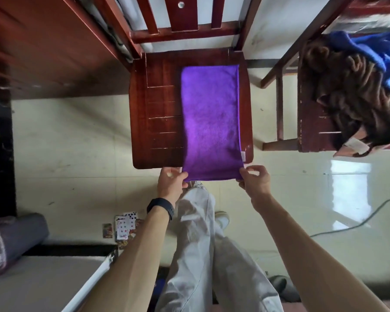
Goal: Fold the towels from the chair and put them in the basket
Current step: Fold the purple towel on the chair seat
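While the purple towel (211, 118) lies on the chair (162, 113) seat, its long axis runs straight away from me; my left hand (171, 182) and right hand (254, 180) each pinch a near corner, equally close, so I judge the fold goes forward.

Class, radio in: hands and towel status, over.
Left hand, right hand pinching near corners of purple towel. Towel lies along chair seat. No basket in view.
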### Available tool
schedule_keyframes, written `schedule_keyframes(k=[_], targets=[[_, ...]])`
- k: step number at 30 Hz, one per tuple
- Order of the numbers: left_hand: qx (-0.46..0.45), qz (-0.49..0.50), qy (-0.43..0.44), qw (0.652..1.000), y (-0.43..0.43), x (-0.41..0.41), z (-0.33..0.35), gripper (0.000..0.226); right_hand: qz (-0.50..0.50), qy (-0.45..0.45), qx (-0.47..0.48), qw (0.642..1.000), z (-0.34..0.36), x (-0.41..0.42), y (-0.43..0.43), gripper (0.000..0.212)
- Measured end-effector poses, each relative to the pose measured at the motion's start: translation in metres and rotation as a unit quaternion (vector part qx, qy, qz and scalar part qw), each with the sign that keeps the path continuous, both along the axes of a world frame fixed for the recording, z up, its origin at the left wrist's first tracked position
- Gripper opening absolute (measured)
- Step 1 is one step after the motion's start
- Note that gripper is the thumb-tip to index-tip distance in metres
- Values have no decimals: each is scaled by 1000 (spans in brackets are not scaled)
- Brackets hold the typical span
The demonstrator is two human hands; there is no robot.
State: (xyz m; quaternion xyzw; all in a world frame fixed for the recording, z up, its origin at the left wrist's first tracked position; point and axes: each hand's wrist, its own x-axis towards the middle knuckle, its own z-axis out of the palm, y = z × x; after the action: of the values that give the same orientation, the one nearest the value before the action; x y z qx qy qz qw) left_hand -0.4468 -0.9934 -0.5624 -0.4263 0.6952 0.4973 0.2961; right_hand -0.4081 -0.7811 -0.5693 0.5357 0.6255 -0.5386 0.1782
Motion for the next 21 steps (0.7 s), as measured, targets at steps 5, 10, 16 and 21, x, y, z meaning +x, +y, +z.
schedule_keyframes(k=[5,10,16,21], targets=[[24,-46,34,998,-13,32,36,11,52,33,1,998,29,44,-16,9],[54,-142,-3,988,-35,39,66,14,142,9,-24,990,56,70,-19,36],[56,-332,53,940,-52,5,75,34,287,53,66,954,80,43,-2,36],[-39,-389,185,902,-43,-68,58,14,296,114,133,939,65,-23,26,18]])
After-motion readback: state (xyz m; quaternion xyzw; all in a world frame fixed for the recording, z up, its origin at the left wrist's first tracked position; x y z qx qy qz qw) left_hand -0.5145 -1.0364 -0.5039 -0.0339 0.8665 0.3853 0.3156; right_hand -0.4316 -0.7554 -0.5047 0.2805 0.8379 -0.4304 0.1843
